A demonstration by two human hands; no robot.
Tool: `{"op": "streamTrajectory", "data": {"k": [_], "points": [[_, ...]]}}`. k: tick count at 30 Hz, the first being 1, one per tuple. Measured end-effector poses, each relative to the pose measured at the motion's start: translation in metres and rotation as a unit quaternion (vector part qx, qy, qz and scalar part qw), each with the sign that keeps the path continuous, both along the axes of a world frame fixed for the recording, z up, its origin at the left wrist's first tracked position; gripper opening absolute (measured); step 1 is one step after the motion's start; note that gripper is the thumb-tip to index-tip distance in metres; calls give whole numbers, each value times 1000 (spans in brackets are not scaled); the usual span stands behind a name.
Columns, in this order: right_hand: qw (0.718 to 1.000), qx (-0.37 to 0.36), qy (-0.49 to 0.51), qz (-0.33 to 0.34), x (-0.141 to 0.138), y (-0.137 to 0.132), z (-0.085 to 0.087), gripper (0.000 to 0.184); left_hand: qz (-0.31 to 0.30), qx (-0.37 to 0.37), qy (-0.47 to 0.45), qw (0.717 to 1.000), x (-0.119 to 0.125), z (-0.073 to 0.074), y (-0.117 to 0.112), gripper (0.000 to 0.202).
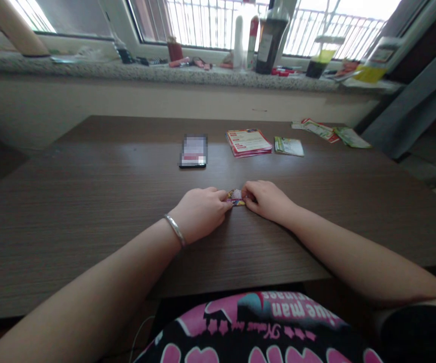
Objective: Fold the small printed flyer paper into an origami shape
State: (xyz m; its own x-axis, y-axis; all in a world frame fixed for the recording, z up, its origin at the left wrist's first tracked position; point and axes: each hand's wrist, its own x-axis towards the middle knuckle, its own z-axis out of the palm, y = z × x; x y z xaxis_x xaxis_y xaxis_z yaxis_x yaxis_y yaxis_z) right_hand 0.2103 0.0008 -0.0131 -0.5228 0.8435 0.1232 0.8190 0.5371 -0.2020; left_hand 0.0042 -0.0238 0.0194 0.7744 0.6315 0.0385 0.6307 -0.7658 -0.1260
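Note:
A small, colourful piece of printed paper (236,197) lies at the middle of the brown table, between my two hands. My left hand (204,209), with a silver bangle at its wrist, pinches the paper's left end. At the right end, my right hand (265,198) grips it with curled fingers and thumb. Both ends of the paper are hidden under my fingers. Its print shows yellow, purple and white, with a line running across it; too small to tell whether that is a fold.
Beyond my hands lie a phone (193,151), a stack of printed cards (248,142) and a smaller green-and-white pile (289,146). Paper strips (319,129) and a green packet (351,137) lie at the far right. Bottles (272,43) and small items line the windowsill (127,73).

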Motion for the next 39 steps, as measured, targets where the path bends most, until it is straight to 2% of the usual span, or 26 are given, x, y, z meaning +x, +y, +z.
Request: {"op": "streamTrajectory", "data": {"k": [11, 16, 22, 32, 36, 39], "points": [[999, -10, 31, 1, 1, 0, -2, 9, -8, -4, -5, 1000, -3, 0, -1, 27], [999, -10, 45, -1, 1, 2, -4, 8, -26, 17, -13, 999, -2, -5, -1, 34], [999, -2, 47, -1, -1, 0, -3, 8, -10, 40, 1, 999, 1, -7, -3, 30], [999, -6, 46, -16, -3, 0, -3, 14, -15, 27, 0, 1000, 3, -7, -2, 32], [997, 11, 74, -29, 0, -1, -5, 29, -12, 22, -9, 1000, 3, -8, 1, 29], [998, 8, 64, -20, 2, -3, -5, 25, -1, 20, -16, 1000, 0, -9, 5, 26]]}}
